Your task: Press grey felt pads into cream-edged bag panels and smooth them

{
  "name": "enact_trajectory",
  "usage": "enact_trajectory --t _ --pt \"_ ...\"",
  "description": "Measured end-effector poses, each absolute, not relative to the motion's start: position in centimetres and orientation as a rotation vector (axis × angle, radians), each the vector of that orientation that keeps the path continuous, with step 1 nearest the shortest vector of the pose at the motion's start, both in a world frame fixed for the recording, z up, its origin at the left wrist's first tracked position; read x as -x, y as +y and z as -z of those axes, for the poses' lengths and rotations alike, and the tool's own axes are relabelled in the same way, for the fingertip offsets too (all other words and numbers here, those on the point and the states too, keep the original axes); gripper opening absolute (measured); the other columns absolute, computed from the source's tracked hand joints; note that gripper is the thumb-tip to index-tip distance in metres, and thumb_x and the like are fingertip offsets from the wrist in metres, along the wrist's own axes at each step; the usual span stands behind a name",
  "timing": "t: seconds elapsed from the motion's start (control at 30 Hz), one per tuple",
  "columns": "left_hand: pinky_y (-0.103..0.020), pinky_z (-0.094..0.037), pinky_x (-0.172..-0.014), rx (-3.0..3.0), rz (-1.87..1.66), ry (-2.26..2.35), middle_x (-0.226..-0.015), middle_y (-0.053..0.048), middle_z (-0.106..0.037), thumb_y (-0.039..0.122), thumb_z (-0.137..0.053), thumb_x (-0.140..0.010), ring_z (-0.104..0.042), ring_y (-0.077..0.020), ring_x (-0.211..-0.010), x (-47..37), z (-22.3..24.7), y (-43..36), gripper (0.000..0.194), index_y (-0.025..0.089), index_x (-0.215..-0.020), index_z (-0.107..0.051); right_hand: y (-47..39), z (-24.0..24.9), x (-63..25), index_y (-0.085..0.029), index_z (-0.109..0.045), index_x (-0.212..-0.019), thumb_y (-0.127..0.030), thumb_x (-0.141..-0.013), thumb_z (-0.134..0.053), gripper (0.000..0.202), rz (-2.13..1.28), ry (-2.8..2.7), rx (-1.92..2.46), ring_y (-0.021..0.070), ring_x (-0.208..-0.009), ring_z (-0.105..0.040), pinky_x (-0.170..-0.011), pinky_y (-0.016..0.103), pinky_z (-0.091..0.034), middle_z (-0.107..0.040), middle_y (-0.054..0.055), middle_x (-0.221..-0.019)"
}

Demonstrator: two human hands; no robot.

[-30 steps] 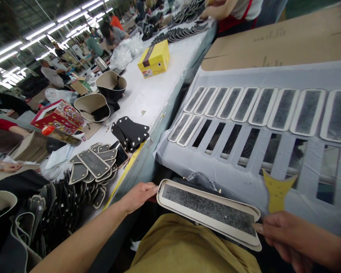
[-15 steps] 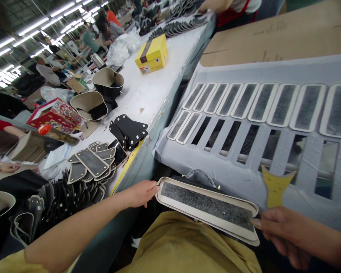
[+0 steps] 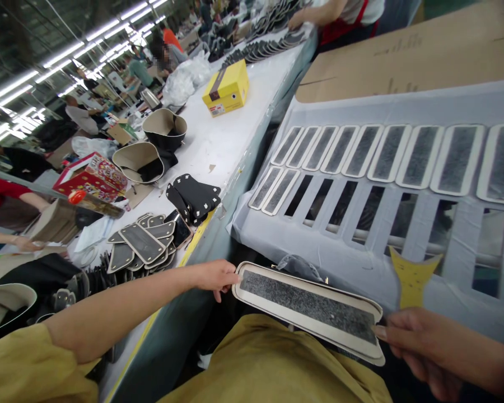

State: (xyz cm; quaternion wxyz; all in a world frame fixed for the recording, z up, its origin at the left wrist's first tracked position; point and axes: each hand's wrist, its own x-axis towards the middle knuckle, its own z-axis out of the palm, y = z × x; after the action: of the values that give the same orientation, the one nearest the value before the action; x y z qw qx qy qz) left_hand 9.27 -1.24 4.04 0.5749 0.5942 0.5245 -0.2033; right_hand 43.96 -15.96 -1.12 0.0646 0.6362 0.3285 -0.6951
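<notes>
A long cream-edged panel with a dark grey strip (image 3: 306,305) lies across a bag-like piece above my lap. My left hand (image 3: 219,278) pinches its left end. At the right end, my right hand (image 3: 420,338) grips the panel edge between thumb and fingers. Just above the right hand, a yellow notched piece (image 3: 412,277) rests over the grey cloth-covered rack (image 3: 252,224). Similar cream-edged panels (image 3: 420,155) lie in a row on that rack, with two more below them at its left end. Behind the held panel, part of a dark bag with gold-coloured fittings shows.
On the white table (image 3: 231,134) are a yellow box (image 3: 227,89), black pieces (image 3: 193,196), a phone (image 3: 180,228), a pile of grey panels (image 3: 143,243) and open bag bodies (image 3: 138,159). Slots cut through the rack's front. Other people work at the far left and top.
The view has shifted slightly, so the table things appear a little further right. Both hands keep their hold on the panel. A person's arms at the left show more.
</notes>
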Motion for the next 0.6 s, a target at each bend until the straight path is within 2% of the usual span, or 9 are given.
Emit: enact_trajectory --t 0.13,0.23,0.43,0.6 --pt "-0.026 -0.047 -0.045 -1.057 0.133 1.127 -0.056 -0.001 -0.054 0.063 -0.052 -0.073 -0.050 -0.0107 -0.044 -7.2 -1.7 -1.5 0.053 0.011 -0.064 -0.056 -16.2 1.6 -44.1 -0.017 -0.045 -0.064 -0.032 -0.094 -0.028 0.037 2.092 0.979 -1.916 0.0077 -0.029 -0.049 -0.028 0.014 -0.037 -0.053 -0.001 -0.044" --pt "-0.023 -0.043 -0.045 -0.980 -0.038 1.101 -0.059 -0.001 -0.054 0.058 -0.058 -0.072 -0.049 -0.0101 -0.049 -6.2 -0.1 -2.5 0.047 0.012 -0.070 -0.057 -16.4 2.1 -44.4 -0.017 -0.045 -0.065 -0.033 -0.094 -0.029 0.038 2.078 0.993 -1.926 0.0087 -0.031 -0.051 -0.029 0.015 -0.039 -0.054 -0.001 -0.044" --pt "-0.020 -0.037 -0.048 -0.966 -0.229 1.057 -0.065 0.002 -0.048 0.050 -0.057 -0.078 -0.046 -0.0079 -0.055 -5.9 1.2 -4.7 0.037 0.014 -0.088 -0.055 -16.1 1.7 -44.3 -0.017 -0.045 -0.064 -0.032 -0.095 -0.030 0.038 2.093 0.974 -1.920 0.0087 -0.031 -0.052 -0.029 0.015 -0.038 -0.055 -0.001 -0.046" --pt "-0.019 -0.035 -0.048 -0.994 -0.279 1.051 -0.061 0.004 -0.045 0.054 -0.053 -0.080 -0.044 -0.0072 -0.053 -5.9 2.2 -5.3 0.039 0.015 -0.084 -0.051 -15.7 0.7 -43.9 -0.018 -0.044 -0.061 -0.028 -0.095 -0.029 0.038 2.051 0.927 -1.943 0.0074 -0.030 -0.051 -0.029 0.014 -0.038 -0.056 0.000 -0.046"
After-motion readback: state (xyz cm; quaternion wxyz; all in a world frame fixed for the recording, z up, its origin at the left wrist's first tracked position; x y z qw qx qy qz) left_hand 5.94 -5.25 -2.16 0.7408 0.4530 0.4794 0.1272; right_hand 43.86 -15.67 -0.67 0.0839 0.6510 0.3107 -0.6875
